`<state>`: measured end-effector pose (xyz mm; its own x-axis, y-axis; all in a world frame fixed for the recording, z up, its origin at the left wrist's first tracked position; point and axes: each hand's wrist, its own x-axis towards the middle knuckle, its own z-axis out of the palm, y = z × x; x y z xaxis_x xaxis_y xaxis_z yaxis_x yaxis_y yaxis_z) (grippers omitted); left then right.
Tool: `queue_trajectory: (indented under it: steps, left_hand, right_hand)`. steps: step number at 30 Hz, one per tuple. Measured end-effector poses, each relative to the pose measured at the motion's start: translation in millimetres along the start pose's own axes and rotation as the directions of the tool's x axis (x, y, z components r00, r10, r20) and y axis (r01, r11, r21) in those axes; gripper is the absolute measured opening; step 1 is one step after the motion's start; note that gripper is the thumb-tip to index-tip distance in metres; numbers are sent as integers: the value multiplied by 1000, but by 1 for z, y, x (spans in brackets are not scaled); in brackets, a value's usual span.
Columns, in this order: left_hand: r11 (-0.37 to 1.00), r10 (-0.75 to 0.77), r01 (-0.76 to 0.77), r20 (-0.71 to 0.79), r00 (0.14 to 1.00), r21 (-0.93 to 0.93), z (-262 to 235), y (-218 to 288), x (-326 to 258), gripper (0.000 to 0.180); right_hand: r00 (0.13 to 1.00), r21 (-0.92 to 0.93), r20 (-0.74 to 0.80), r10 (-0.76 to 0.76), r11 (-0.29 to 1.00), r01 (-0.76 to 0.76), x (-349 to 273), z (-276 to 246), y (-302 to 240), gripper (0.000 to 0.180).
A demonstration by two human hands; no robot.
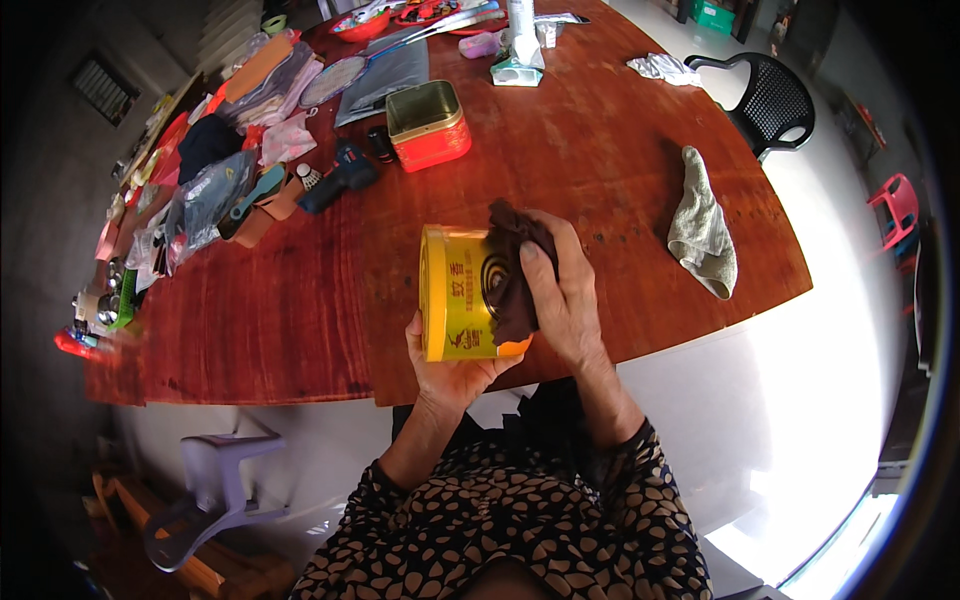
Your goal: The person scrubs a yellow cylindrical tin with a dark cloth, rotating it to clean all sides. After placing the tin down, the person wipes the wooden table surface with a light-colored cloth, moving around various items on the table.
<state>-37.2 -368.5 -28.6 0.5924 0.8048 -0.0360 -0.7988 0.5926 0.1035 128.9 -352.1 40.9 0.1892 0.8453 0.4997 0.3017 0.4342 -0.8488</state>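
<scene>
A yellow round tub (pixel 460 300) with a lid lies on its side in my grasp, near the table's front edge. My left hand (pixel 445 375) is closed around it from below and the left. In my right hand (pixel 570 300) a dark brown cloth (pixel 517 270) is bunched and pressed against the tub's right end. My right thumb and fingers pinch the cloth. Beyond the tub stands an open red tin (pixel 435 130) with a gold inside. To the right, a crumpled grey-green cloth (pixel 702 230) lies on the table.
The wooden table (pixel 260 330) bears a dark cordless drill (pixel 342 178), a shuttlecock (pixel 308 175), a badminton racket (pixel 335 80) and piled bags and cloths at left. A white bottle (pixel 522 35) stands at the back. A black chair (pixel 770 105) is at right, a purple stool (pixel 220 480) at lower left.
</scene>
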Motion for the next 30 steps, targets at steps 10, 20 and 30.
queue_trajectory:
  steps: [10, 20, 30]
  left_hand:
    - [989, 144, -141, -74, 987, 40, 5, 2, 5, 64]
    - [993, -43, 55, 120, 992, -101, 14, -8, -1, 62]
    - [961, -140, 198, 279, 950, -192, 16, 5, -4, 60]
  right_hand:
    - [882, -458, 40, -469, 776, 433, -80, 33, 18, 54]
    - [998, 352, -18, 55, 935, -45, -22, 20, 4, 44]
    - [906, 37, 26, -423, 906, 422, -39, 7, -17, 37]
